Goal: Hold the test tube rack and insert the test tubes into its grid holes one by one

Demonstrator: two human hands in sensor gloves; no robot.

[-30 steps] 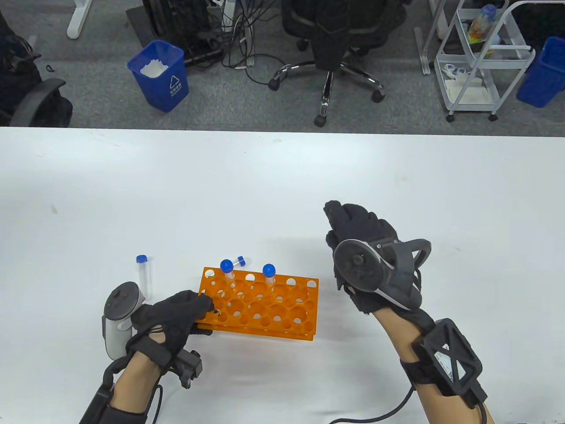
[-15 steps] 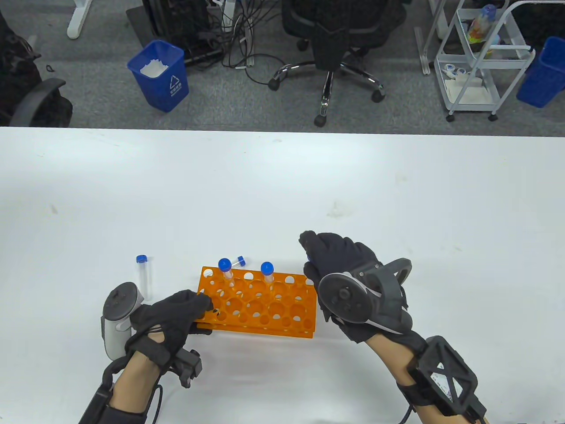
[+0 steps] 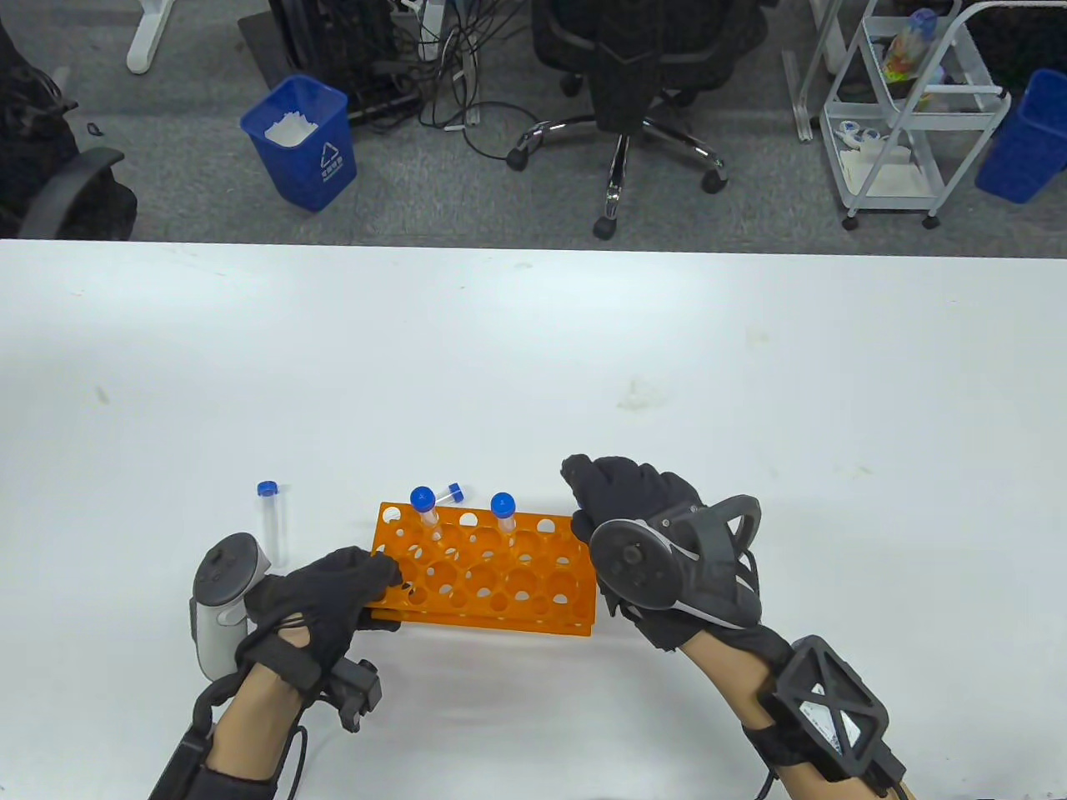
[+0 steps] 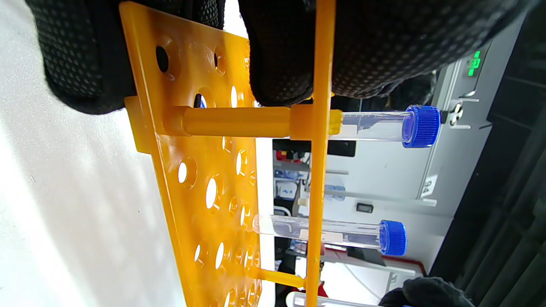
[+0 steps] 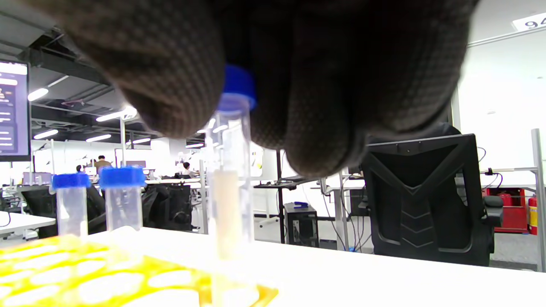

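Observation:
An orange test tube rack (image 3: 488,575) stands on the white table (image 3: 533,350). My left hand (image 3: 329,592) grips its left end; the fingers (image 4: 277,51) reach between its plates in the left wrist view. Two blue-capped tubes (image 3: 425,508) (image 3: 503,512) stand upright in the far row. My right hand (image 3: 621,508) is at the rack's far right corner and holds a blue-capped tube (image 5: 232,170) upright by its cap, its lower end in a corner hole. Two more tubes lie on the table: a long one (image 3: 269,517) to the left, a short one (image 3: 451,492) behind the rack.
The table's far edge runs across the table view. Beyond it on the floor are a blue bin (image 3: 302,142), an office chair (image 3: 621,75), a white cart (image 3: 909,108) and another blue bin (image 3: 1027,137).
My right hand has come down and left from mid-table to the rack's far right corner, bringing the tube to the corner hole. My left hand and the rack have barely moved.

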